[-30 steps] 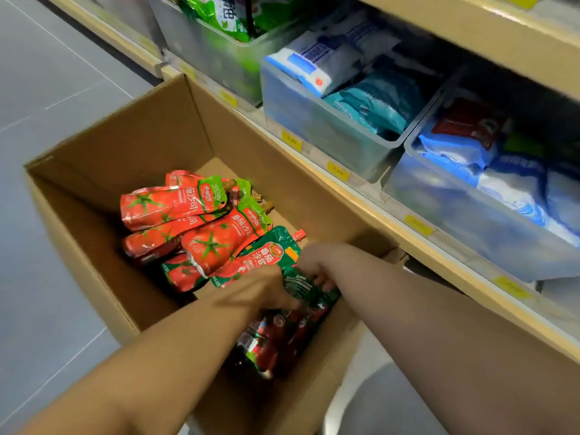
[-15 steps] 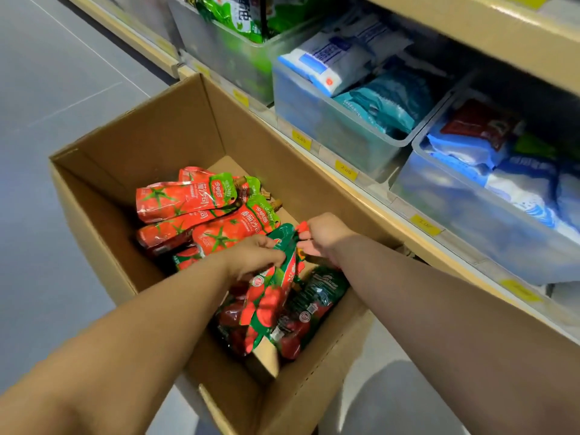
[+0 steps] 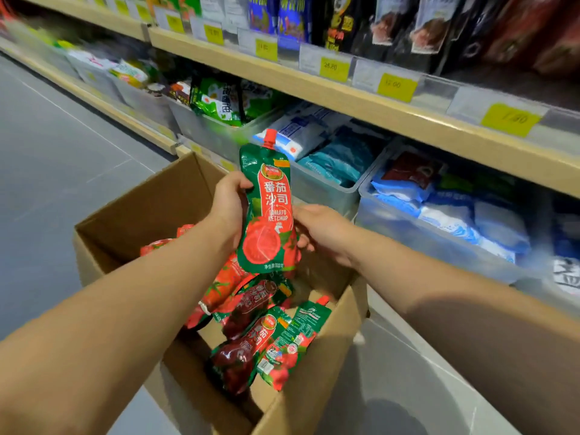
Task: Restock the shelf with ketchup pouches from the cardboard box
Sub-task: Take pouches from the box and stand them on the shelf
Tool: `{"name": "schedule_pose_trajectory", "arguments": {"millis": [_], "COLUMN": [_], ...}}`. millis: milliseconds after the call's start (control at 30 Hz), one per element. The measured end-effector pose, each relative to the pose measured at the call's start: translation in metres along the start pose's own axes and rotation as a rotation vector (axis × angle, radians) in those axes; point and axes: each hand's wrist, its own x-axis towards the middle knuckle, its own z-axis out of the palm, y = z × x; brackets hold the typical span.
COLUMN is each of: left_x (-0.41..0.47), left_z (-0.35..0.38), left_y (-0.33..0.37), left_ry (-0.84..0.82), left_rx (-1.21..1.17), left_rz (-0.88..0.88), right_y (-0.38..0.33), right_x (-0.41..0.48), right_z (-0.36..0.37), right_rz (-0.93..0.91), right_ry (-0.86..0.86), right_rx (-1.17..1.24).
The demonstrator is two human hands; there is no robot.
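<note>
A green and red ketchup pouch (image 3: 266,211) with a red cap stands upright above the open cardboard box (image 3: 131,215). My left hand (image 3: 229,205) grips its left edge, thumb on the front. My right hand (image 3: 323,230) holds its lower right side from behind. Several more ketchup pouches (image 3: 257,334) lie loose in the box below, some red, some green. The wooden shelf (image 3: 361,105) runs along the right, just beyond the box.
Clear plastic bins (image 3: 320,189) with white and blue bags fill the lower shelf level. A green bag (image 3: 219,102) sits in a bin further left. Yellow price tags (image 3: 334,69) line the shelf edge, dark packets above. Grey floor lies to the left.
Both hands have lifted one green pouch up out of the box and turned it upright. The view has tilted up, showing the upper shelf.
</note>
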Motion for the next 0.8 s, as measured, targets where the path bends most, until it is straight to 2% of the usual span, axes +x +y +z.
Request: {"name": "schedule_pose_trajectory", "arguments": {"millis": [200,300,367,500,600,667,733,800], "left_x": [0.008,0.008,0.003,-0.007,-0.013,-0.017,-0.019,-0.015], "left_z": [0.090,0.142,0.177,0.242,0.290,0.319,0.338,0.353], "left_y": [0.023,0.021,0.020,0.024,0.026,0.023,0.015,0.009], "left_ry": [-0.176,-0.168,-0.218,-0.345,-0.470,-0.521,-0.537,-0.462], "left_rx": [0.218,0.275,0.286,0.285,0.276,0.355,0.521,0.635], "left_rz": [0.055,0.186,0.250,0.301,0.298,0.286,0.388,0.534], "right_y": [-0.035,-0.038,-0.040,-0.044,-0.045,-0.045,-0.046,-0.048], "right_x": [-0.047,-0.076,-0.095,-0.127,-0.147,-0.160,-0.169,-0.174], "right_z": [-0.068,-0.105,-0.131,-0.180,-0.217,-0.244,-0.268,-0.291], "right_rz": [-0.205,-0.246,-0.263,-0.288,-0.290,-0.275,-0.263,-0.253], "right_ry": [0.260,0.391,0.528,0.795,0.950,1.056,1.133,1.180], "right_rx": [-0.087,-0.077,-0.142,-0.355,-0.421,-0.441,-0.427,-0.421]}}
